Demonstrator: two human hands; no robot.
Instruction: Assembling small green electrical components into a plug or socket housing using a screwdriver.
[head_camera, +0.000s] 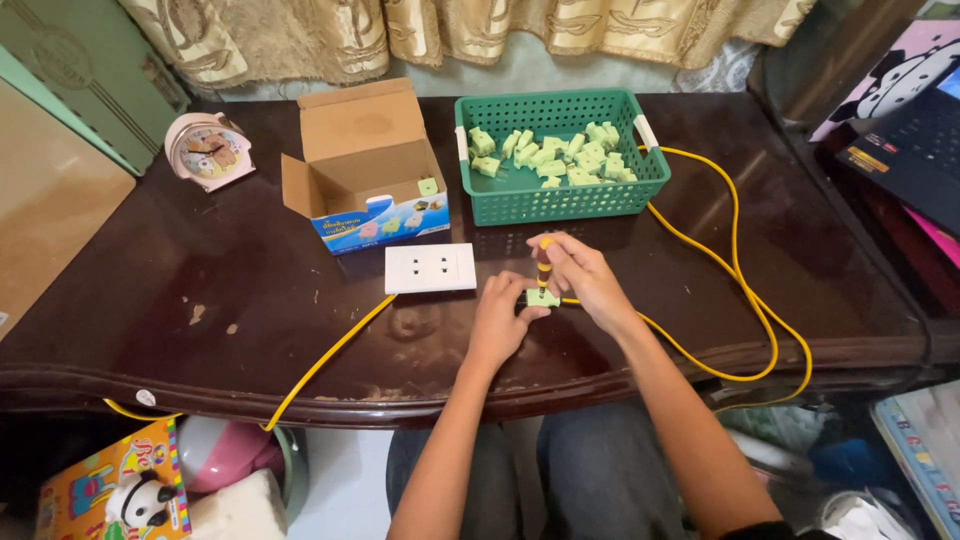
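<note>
1. The left hand (497, 320) rests on the dark table (250, 290) near its front edge. Its fingers are bent and pinch a small green plug (542, 297), which lies on the table top.
2. The right hand (585, 278) is closed around a screwdriver (544, 265) with a yellow and black handle. The tool stands almost upright, and its tip comes down on the plug.
3. The 2 hands are just beside each other, with the plug between them, in front of the basket (560, 200).
4. This green basket holds many more green plugs (555, 155) in a loose heap.
5. A yellow cable (745, 290) goes from the plug to the right, makes a big loop over the table edge and goes up beside the basket.
6. A white socket plate (430, 268) lies left of the hands; another yellow wire (325, 365) runs from it over the front edge.
7. Behind the plate stands an open cardboard box (365, 165), and a pink clock (208, 150) is further left.
8. A laptop (915, 135) is at the far right.
</note>
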